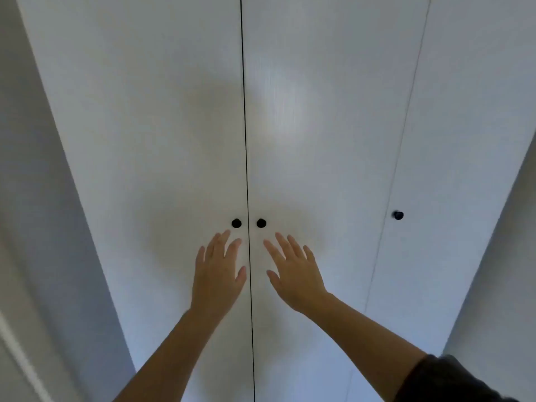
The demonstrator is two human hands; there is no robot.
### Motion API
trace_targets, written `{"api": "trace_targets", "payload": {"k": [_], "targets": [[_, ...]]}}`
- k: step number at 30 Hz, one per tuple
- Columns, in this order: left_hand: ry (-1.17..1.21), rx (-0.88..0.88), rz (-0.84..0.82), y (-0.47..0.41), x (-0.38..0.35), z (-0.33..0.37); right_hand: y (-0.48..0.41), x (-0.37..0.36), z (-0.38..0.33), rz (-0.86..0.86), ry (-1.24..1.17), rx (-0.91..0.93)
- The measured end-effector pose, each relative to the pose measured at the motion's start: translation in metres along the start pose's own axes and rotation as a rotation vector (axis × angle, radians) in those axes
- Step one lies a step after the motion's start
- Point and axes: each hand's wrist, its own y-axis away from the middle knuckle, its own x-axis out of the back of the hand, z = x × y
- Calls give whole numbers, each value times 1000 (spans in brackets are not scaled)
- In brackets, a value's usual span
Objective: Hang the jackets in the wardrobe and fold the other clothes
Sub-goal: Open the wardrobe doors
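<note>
A white wardrobe fills the view, its doors closed. The left door (150, 140) and the middle door (324, 140) meet at a dark vertical seam. Each carries a small black round knob: the left knob (236, 223) and the right knob (261, 223), one on either side of the seam. My left hand (219, 271) is open with fingers spread, its fingertips just below the left knob. My right hand (293, 271) is open too, its fingertips a little below and right of the right knob. Neither hand holds anything. No jackets or other clothes are in view.
A third white door (452, 140) stands to the right with its own dark knob (398, 215). Grey wall (32, 198) flanks the wardrobe on the left and on the lower right. A dark sleeve (452, 381) covers my right upper arm.
</note>
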Motion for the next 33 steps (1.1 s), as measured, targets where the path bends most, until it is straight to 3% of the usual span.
{"api": "trace_targets", "payload": {"k": [9,22,25,31,33], "targets": [[106,-52,-48,-89,-52,-39,-81,-43,0,6,28,-49],[349,20,-14,-113,-69,-41,-90,-56,3,34,-39,-17],[376,27,-1,-104,-62,-40,-84,-59,0,55,-199,-31],[489,-74,51,-74,-41,-49,-79,-67,-27,-106,-925,-268],[510,-92,54,-66,-34,-52,-81,-67,-33,-104,-1003,-333]]}}
